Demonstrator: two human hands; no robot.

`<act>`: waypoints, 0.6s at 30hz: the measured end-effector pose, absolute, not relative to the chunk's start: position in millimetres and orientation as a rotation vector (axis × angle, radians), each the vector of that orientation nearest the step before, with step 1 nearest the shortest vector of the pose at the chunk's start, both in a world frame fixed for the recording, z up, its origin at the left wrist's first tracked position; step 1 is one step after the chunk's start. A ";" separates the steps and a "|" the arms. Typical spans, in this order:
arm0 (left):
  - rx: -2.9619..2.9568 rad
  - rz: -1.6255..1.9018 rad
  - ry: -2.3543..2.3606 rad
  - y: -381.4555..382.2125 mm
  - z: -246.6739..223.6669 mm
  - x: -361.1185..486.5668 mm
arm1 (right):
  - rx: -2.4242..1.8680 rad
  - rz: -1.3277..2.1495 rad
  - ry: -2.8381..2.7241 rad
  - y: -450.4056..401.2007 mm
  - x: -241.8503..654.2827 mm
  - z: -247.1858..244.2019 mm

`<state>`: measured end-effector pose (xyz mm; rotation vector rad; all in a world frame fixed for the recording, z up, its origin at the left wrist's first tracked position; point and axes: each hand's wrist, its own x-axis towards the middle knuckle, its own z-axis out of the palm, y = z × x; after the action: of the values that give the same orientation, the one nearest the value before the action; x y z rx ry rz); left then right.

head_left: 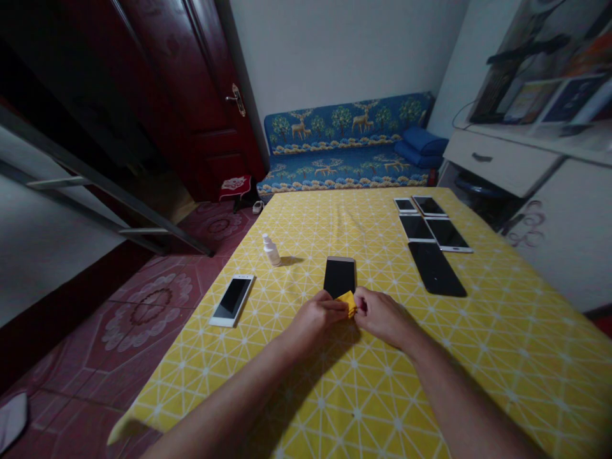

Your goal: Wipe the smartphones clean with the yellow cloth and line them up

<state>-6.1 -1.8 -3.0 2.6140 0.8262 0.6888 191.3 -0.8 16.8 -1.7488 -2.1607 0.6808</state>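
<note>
My left hand and my right hand meet over the yellow tablecloth, pinching a folded yellow cloth between them. Just beyond my fingers, a gold-framed smartphone lies face up with its dark screen showing. To the left, a white smartphone lies on the table, and a small white spray bottle stands beyond it. Further right, several dark-screened phones lie in a group, with a larger black phone nearest me.
A blue patterned sofa stands beyond the table's far end. A dark red door is at the left, above a patterned tile floor. A white drawer cabinet runs along the right side.
</note>
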 end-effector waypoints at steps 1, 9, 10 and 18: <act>2.613 0.673 0.828 -2.2 -1.6 -3.3 | -1.747 0.680 -2.144 -0.5 191.5 15.4; 2.632 0.638 0.903 -10.1 3.6 -21.2 | -1.761 0.680 -2.118 -1.0 191.9 11.7; 2.621 0.659 0.929 -10.7 2.3 -27.9 | -1.753 0.688 -2.128 -1.2 191.8 12.8; 2.566 0.745 1.038 -9.2 -4.6 -38.5 | -1.716 0.750 -2.121 -1.7 190.0 18.1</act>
<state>-38.5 -9.2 -4.6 2.5660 1.0381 0.7451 190.0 -1.7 18.1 -1.7159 -2.1208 0.7500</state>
